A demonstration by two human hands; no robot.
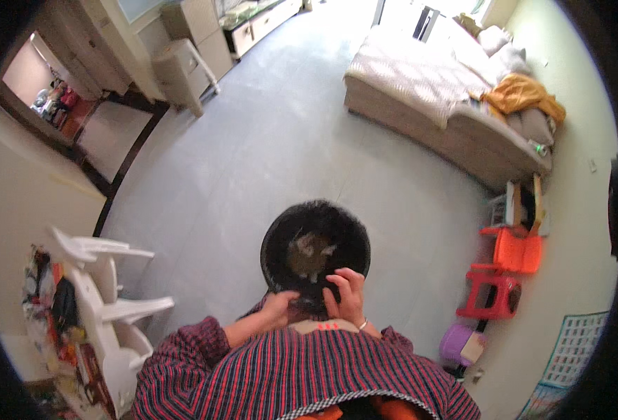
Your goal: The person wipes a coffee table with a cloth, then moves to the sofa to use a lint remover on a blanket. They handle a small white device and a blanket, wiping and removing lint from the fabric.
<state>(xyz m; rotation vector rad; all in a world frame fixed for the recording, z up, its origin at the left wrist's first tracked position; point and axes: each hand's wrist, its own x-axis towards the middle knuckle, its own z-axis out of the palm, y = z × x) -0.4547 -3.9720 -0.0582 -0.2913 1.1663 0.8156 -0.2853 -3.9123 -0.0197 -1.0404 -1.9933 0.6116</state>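
Observation:
Right in front of me is a round black bucket [269, 247], its dark inside turned up towards me. At its bottom lies a brownish patch with pale bits [309, 257]; blur hides what it is. My left hand [278, 308] is closed at the bucket's near left rim, thumb pointing inward. Over the near right rim, my right hand [348, 294] has its fingers bent and spread, with nothing seen between them. A bracelet [363, 323] circles the right wrist. The striped garment [335, 362] on my front comes up close to the bucket.
White plastic chairs [99, 304] stand at the left, beside a cluttered heap [52, 299]. Along the right wall are a red stool [492, 295], an orange seat [518, 250] and a purple chair [457, 344]. A couch-like bed [419, 105] stands far right; a doorway [114, 136] opens left.

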